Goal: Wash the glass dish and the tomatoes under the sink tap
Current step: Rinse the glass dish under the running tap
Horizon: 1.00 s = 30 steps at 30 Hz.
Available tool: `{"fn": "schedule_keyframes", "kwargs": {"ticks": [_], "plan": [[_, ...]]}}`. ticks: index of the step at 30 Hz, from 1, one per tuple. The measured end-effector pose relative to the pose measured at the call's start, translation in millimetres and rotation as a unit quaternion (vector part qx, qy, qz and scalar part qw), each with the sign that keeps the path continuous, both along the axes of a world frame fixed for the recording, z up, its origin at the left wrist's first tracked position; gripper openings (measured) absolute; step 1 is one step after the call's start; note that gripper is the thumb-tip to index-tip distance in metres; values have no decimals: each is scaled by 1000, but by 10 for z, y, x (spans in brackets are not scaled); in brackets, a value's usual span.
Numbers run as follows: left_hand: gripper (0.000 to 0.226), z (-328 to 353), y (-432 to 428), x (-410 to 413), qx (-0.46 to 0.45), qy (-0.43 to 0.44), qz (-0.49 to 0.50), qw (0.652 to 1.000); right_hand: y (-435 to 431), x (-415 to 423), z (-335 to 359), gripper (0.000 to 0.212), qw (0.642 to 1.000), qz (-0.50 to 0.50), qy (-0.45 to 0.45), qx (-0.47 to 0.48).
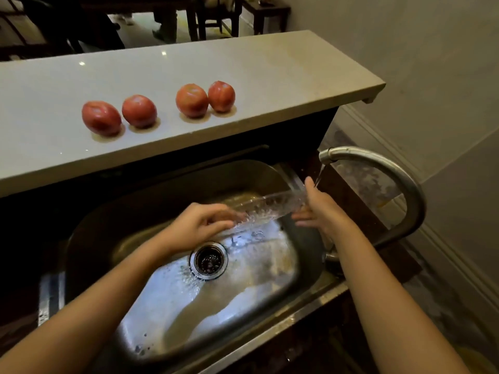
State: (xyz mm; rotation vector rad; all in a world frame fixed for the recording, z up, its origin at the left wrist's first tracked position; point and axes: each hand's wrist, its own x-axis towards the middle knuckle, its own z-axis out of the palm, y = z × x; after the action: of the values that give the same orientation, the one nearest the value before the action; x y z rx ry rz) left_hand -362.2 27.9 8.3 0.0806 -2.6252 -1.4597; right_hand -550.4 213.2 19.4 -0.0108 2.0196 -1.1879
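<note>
From the head view, the glass dish [267,209] is held over the sink [167,190]. Its long axis runs from lower left up to the right, and the raised right end sits just under the tap [391,179] spout. The left hand [199,225] curls its fingers over the lower end. The right hand [321,209] grips the upper end, thumb on top and fingers beneath. Four tomatoes [139,111] sit in a row on the counter [270,63] behind, well apart from the dish.
</note>
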Motion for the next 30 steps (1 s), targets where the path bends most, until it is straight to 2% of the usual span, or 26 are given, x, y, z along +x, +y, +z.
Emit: {"fn": "schedule_keyframes", "kwargs": {"ticks": [2, 4, 5, 8, 10, 11, 12, 13, 15, 17, 18, 20, 23, 27, 30], "plan": [[21, 9, -113, 9, 99, -25, 26, 994, -3, -9, -60, 65, 999, 26, 31, -1], [16, -56, -193, 17, 227, -26, 72, 971, -14, 11, -112, 64, 998, 44, 44, -26], [15, -103, -214, 18, 302, -18, 90, 949, -15, 26, -138, 62, 997, 39, 46, -45], [20, -243, -243, -71, 512, -13, 108, 852, 23, 63, -175, 51, 993, 11, 85, -76], [25, -342, -195, -207, 564, -26, 162, 809, 106, 58, -196, 42, 988, -22, 106, -106], [28, -405, -155, -299, 560, -31, 214, 800, 154, 51, -209, 38, 985, -43, 97, -138], [33, -459, -97, -403, 530, -37, 272, 802, 194, 48, -213, 35, 980, -66, 80, -173], [37, -506, -29, -507, 467, -45, 327, 820, 222, 50, -213, 34, 974, -91, 67, -197], [44, -577, 138, -688, 238, -104, 387, 885, 243, 49, -212, 36, 966, -133, 65, -213], [56, -659, 370, -808, -19, -171, 341, 924, 240, 46, -200, 40, 960, -160, 87, -214], [61, -665, 533, -847, -88, -166, 296, 936, 233, 49, -182, 41, 957, -169, 99, -214], [62, -630, 910, -929, -153, -94, 193, 965, 226, 62, -147, 40, 954, -190, 114, -202], [57, -457, 1300, -1137, -194, -25, 97, 976, 253, 97, -128, 40, 952, -227, 124, -163], [49, -54, 1203, -1670, -255, 10, 65, 965, 270, 176, -33, 42, 949, -236, 119, -170], [32, 99, 920, -1945, -190, 16, 111, 975, 253, 247, 1, 41, 941, -239, 120, -208]]}}
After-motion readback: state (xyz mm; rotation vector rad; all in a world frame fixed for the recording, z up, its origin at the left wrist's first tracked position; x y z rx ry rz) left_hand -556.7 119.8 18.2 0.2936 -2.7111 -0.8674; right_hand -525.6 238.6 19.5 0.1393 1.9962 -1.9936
